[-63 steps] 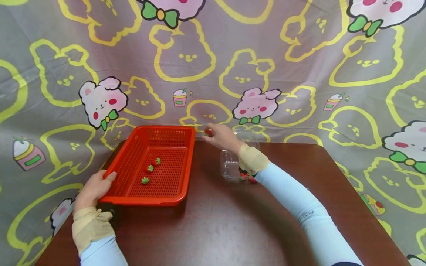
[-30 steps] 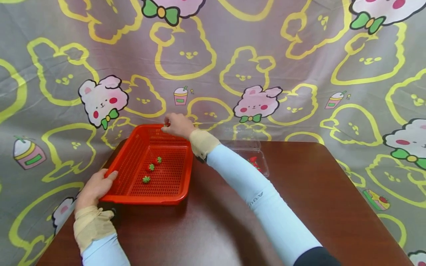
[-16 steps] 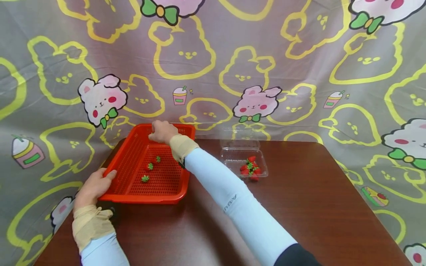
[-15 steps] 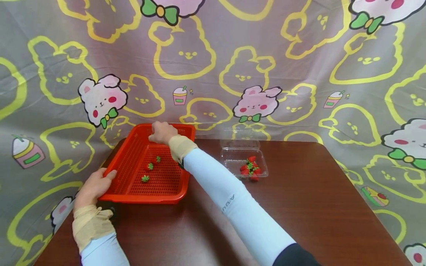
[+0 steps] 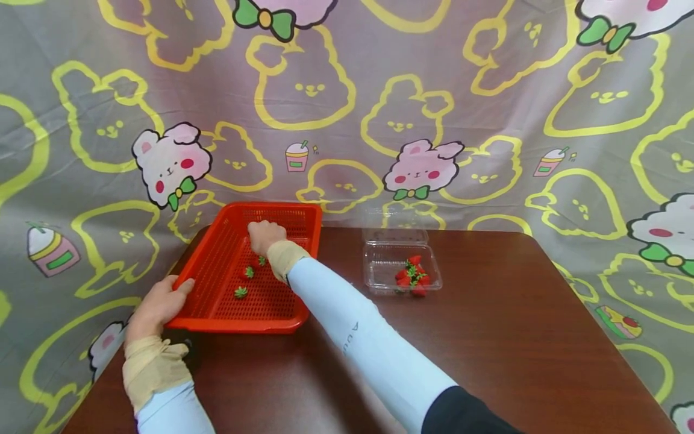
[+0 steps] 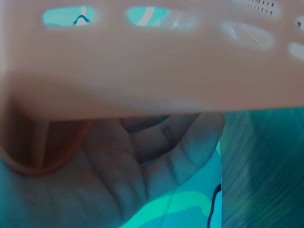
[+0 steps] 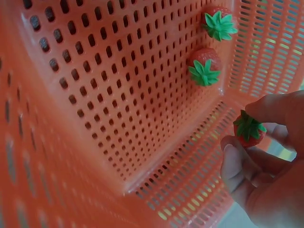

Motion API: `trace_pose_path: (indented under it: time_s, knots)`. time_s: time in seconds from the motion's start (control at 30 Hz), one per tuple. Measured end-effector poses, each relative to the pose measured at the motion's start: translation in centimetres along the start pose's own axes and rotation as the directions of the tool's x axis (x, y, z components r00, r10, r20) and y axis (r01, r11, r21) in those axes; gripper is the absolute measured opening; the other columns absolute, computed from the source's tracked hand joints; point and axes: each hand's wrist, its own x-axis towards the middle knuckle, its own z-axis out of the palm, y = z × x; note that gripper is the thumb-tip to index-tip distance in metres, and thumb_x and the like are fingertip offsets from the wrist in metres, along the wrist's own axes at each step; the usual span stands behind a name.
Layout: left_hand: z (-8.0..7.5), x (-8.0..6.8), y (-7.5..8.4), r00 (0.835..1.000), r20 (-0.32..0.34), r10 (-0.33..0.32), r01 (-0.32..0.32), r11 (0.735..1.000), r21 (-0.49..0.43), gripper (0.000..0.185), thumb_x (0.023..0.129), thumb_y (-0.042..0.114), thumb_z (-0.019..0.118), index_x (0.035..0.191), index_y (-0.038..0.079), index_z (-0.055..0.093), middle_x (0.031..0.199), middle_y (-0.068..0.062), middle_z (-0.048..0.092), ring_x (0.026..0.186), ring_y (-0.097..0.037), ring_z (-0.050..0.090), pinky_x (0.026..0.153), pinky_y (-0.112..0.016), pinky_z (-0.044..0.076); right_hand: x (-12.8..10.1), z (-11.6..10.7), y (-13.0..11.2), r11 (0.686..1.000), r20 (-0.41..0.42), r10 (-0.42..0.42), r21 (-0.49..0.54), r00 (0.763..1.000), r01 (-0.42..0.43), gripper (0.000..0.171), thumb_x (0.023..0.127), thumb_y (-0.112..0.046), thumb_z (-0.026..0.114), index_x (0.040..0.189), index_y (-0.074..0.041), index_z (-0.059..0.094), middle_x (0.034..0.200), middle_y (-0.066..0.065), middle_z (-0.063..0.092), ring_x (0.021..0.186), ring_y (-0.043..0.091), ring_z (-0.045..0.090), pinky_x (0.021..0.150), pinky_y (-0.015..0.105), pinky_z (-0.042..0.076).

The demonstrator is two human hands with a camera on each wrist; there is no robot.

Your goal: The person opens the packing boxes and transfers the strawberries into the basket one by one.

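Note:
A red perforated plastic basket (image 5: 233, 326) stands at the left of the table. My left hand (image 5: 159, 306) grips its left rim near the front corner; in the left wrist view the fingers curl beneath the rim. Inside the basket, my right hand (image 5: 266, 237) is over the far part. Its thumb and fingers pinch a strawberry (image 7: 248, 135) with green leaves, seen in the right wrist view but hidden in the head view. Three other strawberries (image 5: 248, 272) lie on the basket floor, in a slanting row nearer the front.
A clear plastic container (image 5: 379, 278) with its lid raised is on the table right of the basket. Several strawberries (image 5: 415, 277) are gathered in its right part. Behind the brown table (image 5: 499, 319) hangs a patterned cloth (image 5: 325, 78).
My right hand has carried the strawberry leftward from beside the clear container, over the basket's far rim, then down into the basket. The left hand keeps its hold on the rim.

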Motion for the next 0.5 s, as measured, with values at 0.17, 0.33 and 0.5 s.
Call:
trace_pose_path:
  time_s: [0.17, 0.33, 0.5]
  knots:
    - [-0.1, -0.2, 0.1, 1.000, -0.004, -0.008, 0.008, 1.000, -0.002, 0.065, 0.105, 0.044, 0.032, 0.139, -0.011, 0.031, 0.123, -0.032, 0.050, 0.103, -0.040, 0.053, 0.083, -0.048, 0.044, 0.8, 1.2, 0.1, 0.999, 0.073, -0.028, 0.038, 0.997, 0.025, 0.014, 0.102, -0.020, 0.049, 0.093, -0.021, 0.059, 0.071, -0.001, 0.054, 0.063, 0.013, 0.051, 0.057, 0.029, 0.042]
    - [0.1, -0.4, 0.2, 1.000, 0.008, -0.021, 0.022, 1.000, -0.018, 0.062, 0.105, 0.042, 0.033, 0.139, -0.010, 0.032, 0.121, -0.030, 0.051, 0.101, -0.037, 0.054, 0.080, -0.044, 0.045, 1.1, 2.5, 0.4, 0.998, 0.171, -0.053, 0.045, 0.984, 0.046, 0.015, 0.100, -0.017, 0.053, 0.086, -0.019, 0.058, 0.063, -0.003, 0.043, 0.057, 0.012, 0.039, 0.053, 0.027, 0.038]
    - [0.1, -0.4, 0.2, 1.000, -0.005, -0.010, 0.009, 1.000, -0.024, 0.063, 0.105, 0.042, 0.034, 0.138, -0.010, 0.033, 0.121, -0.031, 0.051, 0.101, -0.038, 0.055, 0.081, -0.045, 0.045, 1.4, 3.0, 0.5, 0.993, 0.209, -0.096, 0.089, 0.973, 0.079, 0.025, 0.099, -0.011, 0.052, 0.076, -0.016, 0.047, 0.057, -0.002, 0.026, 0.053, 0.013, 0.022, 0.050, 0.028, 0.028]
